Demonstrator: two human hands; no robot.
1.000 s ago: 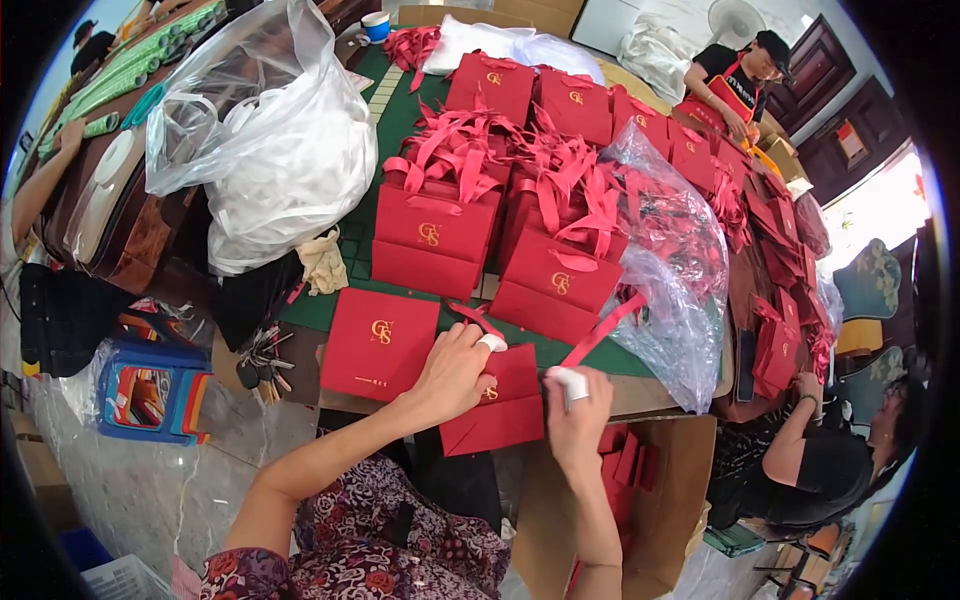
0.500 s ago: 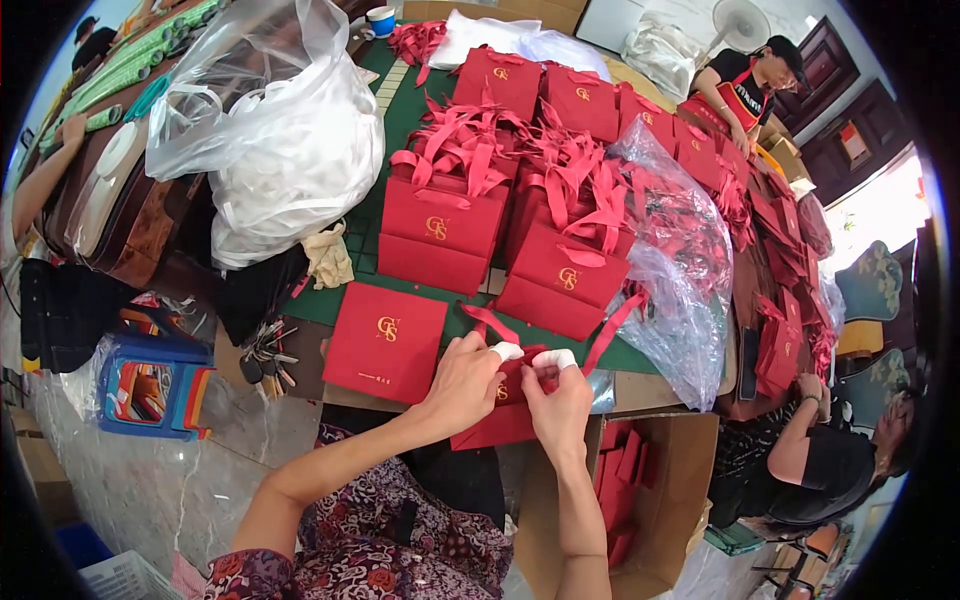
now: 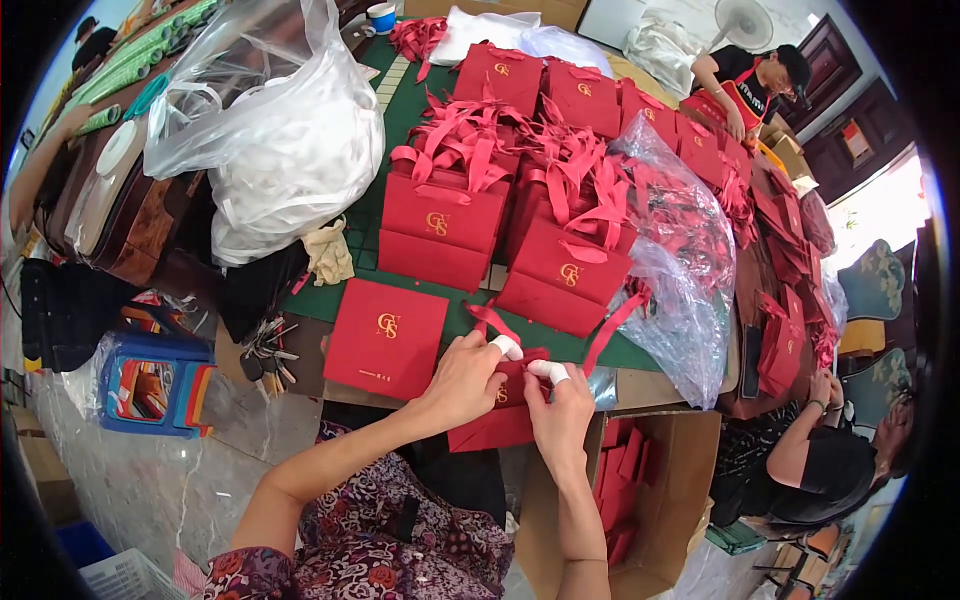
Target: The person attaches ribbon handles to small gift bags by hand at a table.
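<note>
A small red paper gift bag (image 3: pixel 490 430) with a gold emblem is between my hands at the table's near edge. My left hand (image 3: pixel 462 380) is closed on its upper left side, thumb against the front. At its upper right, my right hand (image 3: pixel 563 412) pinches the bag's top edge; what lies between these fingertips is partly hidden. White wraps cover a finger on each hand. A red ribbon (image 3: pixel 492 318) loops up beyond my left fingers, and another ribbon length (image 3: pixel 612 330) trails up and right beyond my right hand. Left of them lies a flat red bag (image 3: pixel 385 340).
Rows of finished-looking red bags (image 3: pixel 440 225) with ribbon handles stand just beyond. Clear plastic (image 3: pixel 680 290) covers more at right. An open carton (image 3: pixel 685 470) holding red pieces is below my right arm. A white-filled plastic sack (image 3: pixel 300 150) sits left; co-workers work at right.
My right hand's fingers have shifted slightly, the wrapped finger now lying flatter along the bag's top. My left hand stays nearly in place, and the bag has barely moved.
</note>
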